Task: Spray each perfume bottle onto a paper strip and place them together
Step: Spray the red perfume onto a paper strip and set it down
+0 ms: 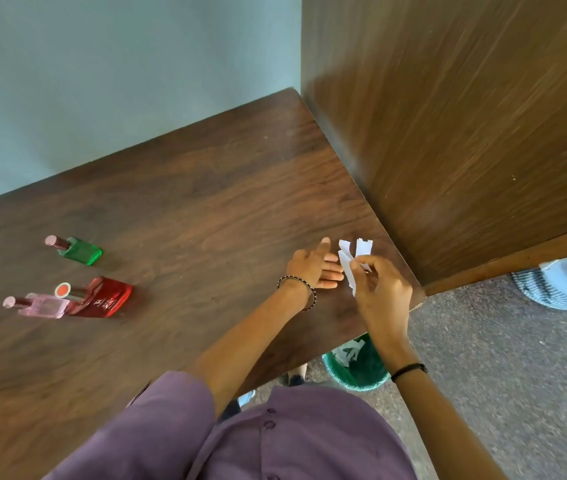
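Three perfume bottles stand at the left of the dark wooden table: a green bottle farthest back, a red bottle nearer, and a pink bottle touching the red one's left side. White paper strips are bunched near the table's right edge. My right hand pinches them from the near side. My left hand lies just left of the strips, fingers spread flat above the tabletop and holding nothing.
A tall wooden panel rises along the table's right side. A green waste bin with paper scraps stands on the floor under the table's near right corner. A blue-grey wall backs the table.
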Demonstrator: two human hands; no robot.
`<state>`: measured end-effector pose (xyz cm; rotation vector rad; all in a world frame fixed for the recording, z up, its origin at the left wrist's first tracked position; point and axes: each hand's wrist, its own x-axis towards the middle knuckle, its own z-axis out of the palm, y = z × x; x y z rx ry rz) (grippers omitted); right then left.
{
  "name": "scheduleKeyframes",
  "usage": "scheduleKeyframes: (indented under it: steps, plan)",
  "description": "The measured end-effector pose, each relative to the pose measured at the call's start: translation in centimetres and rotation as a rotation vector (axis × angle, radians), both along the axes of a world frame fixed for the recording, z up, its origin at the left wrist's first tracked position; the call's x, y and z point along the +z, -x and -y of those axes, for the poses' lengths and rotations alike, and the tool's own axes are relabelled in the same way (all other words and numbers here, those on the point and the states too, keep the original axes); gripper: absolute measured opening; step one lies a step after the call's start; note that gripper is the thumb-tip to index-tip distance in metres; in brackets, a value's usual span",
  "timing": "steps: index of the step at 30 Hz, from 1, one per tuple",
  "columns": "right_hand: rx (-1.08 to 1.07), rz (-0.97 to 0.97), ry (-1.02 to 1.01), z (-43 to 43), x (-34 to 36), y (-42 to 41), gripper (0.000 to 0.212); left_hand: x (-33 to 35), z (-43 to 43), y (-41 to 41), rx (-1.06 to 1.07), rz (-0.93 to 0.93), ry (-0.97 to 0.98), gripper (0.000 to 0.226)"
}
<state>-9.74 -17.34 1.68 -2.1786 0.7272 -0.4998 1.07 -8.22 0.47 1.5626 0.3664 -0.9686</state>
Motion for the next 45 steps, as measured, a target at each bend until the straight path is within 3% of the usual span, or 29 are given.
scheduleKeyframes:
  steps: [7,18,23,25,30,32,35,41,45]
  plan:
    - [0.328,0.005,0.046,-4.0,0.0,-2.4,0.009,1.1,-5.9,-2.0,0.206,0.019,0.044,0.01]
    - [0.754,-0.157,-0.038,-13.8,1.9,-9.2,0.018,0.3,-19.5,-2.6,0.574,0.139,-0.075,0.013]
    - [0.928,-0.168,-0.124,-21.2,2.9,-13.2,0.02,-0.5,-25.4,-1.7,0.647,0.145,-0.108,0.017]
    - [1.006,-0.18,-0.121,-23.9,2.9,-14.8,0.028,-0.6,-27.0,-1.2,0.654,0.12,-0.116,0.02]
    - [1.238,-0.36,-0.042,-29.4,1.9,-18.7,0.073,-0.9,-29.6,-0.5,0.667,0.04,-0.117,0.024]
    - [1.294,-0.392,-0.022,-30.7,1.3,-19.7,0.073,-1.1,-30.3,-0.3,0.666,0.013,-0.098,0.02]
    - [1.291,-0.411,-0.032,-31.7,0.5,-20.2,0.055,-1.2,-31.2,0.0,0.61,0.049,-0.111,0.013]
    - [1.145,-0.324,-0.202,-29.6,0.9,-19.7,0.031,-1.4,-32.3,0.0,0.557,0.125,-0.144,0.028]
    - [0.946,-0.3,-0.61,-25.6,2.1,-18.3,0.049,-1.7,-32.1,-0.6,0.584,0.112,-0.226,0.024]
